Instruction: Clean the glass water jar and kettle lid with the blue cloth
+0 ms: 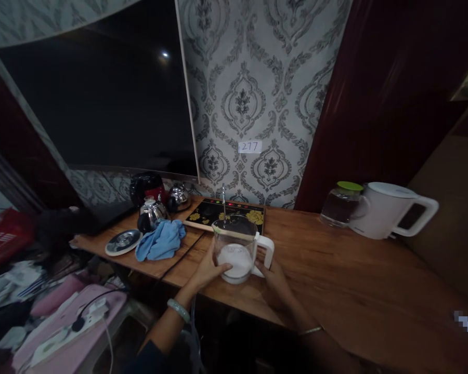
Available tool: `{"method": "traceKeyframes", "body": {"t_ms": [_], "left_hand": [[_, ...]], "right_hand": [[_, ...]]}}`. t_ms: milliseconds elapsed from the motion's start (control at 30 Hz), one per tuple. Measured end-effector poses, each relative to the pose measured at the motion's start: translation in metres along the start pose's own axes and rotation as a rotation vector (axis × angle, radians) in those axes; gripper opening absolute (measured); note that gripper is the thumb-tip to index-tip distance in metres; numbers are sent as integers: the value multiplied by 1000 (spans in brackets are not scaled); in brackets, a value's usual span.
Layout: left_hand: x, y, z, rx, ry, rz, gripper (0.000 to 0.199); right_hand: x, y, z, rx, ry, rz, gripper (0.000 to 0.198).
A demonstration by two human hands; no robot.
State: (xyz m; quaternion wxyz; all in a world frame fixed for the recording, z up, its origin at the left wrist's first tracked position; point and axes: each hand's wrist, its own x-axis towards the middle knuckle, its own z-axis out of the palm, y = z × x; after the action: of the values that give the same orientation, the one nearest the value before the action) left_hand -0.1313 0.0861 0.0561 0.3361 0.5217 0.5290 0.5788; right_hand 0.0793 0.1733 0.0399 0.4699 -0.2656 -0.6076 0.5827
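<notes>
Brown wood makes up the tabletop (320, 270) before me, with a black, yellow-flowered cooktop (239, 211) towards its back. Nearer me, by the front edge, is the glass jug (234, 252), upright, whitish low down; whether its base touches the wood, I cannot tell. Left of it lies a blue cloth (164, 241). My left hand (209, 268) clasps the jug's side; my right hand (271, 272) grasps its white handle (269, 246).
</notes>
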Motion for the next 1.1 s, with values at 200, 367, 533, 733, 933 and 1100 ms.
{"method": "traceKeyframes", "body": {"t_ms": [200, 367, 533, 733, 933, 1100], "left_hand": [[1, -5, 0, -9, 32, -31, 125], [2, -8, 5, -13, 42, -15, 127], [4, -8, -26, 18, -149, -8, 105], [70, 12, -100, 499, -24, 65, 48], [185, 24, -101, 1142, 42, 49, 55], [239, 0, -94, 1237, -50, -8, 43]], "right_hand": [[9, 4, -4, 42, -31, 34, 53], [7, 5, -3, 62, -36, 16, 45], [-2, 12, -1, 65, 37, 79, 54], [-22, 22, -3, 10, 110, 159, 57], [-23, 36, -3, 24, 149, 211, 53], [-25, 52, -7, 29, 156, 221, 51]]}}
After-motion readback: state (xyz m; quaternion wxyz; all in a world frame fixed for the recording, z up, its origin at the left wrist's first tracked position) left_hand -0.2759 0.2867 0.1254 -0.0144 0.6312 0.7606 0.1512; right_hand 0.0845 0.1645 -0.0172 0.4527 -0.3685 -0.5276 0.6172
